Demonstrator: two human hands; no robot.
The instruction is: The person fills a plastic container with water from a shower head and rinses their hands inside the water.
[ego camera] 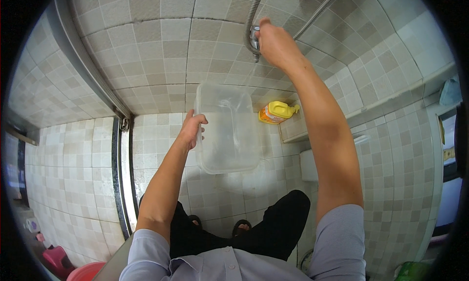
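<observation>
My left hand (192, 130) grips the left rim of a translucent plastic storage box (227, 130), its thumb over the edge. The box is tipped so I see into it; no objects show inside. Up by the tiled wall, my right hand (276, 42) is closed on a chrome tap (255, 35), whose handle is mostly hidden by the fingers. The tap's spout points down above the box's far right corner. A faint streak beneath it may be water. Beside the tap hangs a flexible metal shower hose (251, 13).
A yellow jug with a pump top (276, 112) stands on the floor by the wall, right of the box. A metal door track (126, 171) crosses the floor at left. Beyond it are a red basin (86, 272) and a pink plastic container (58, 261). A tiled ledge (384, 103) runs along the right.
</observation>
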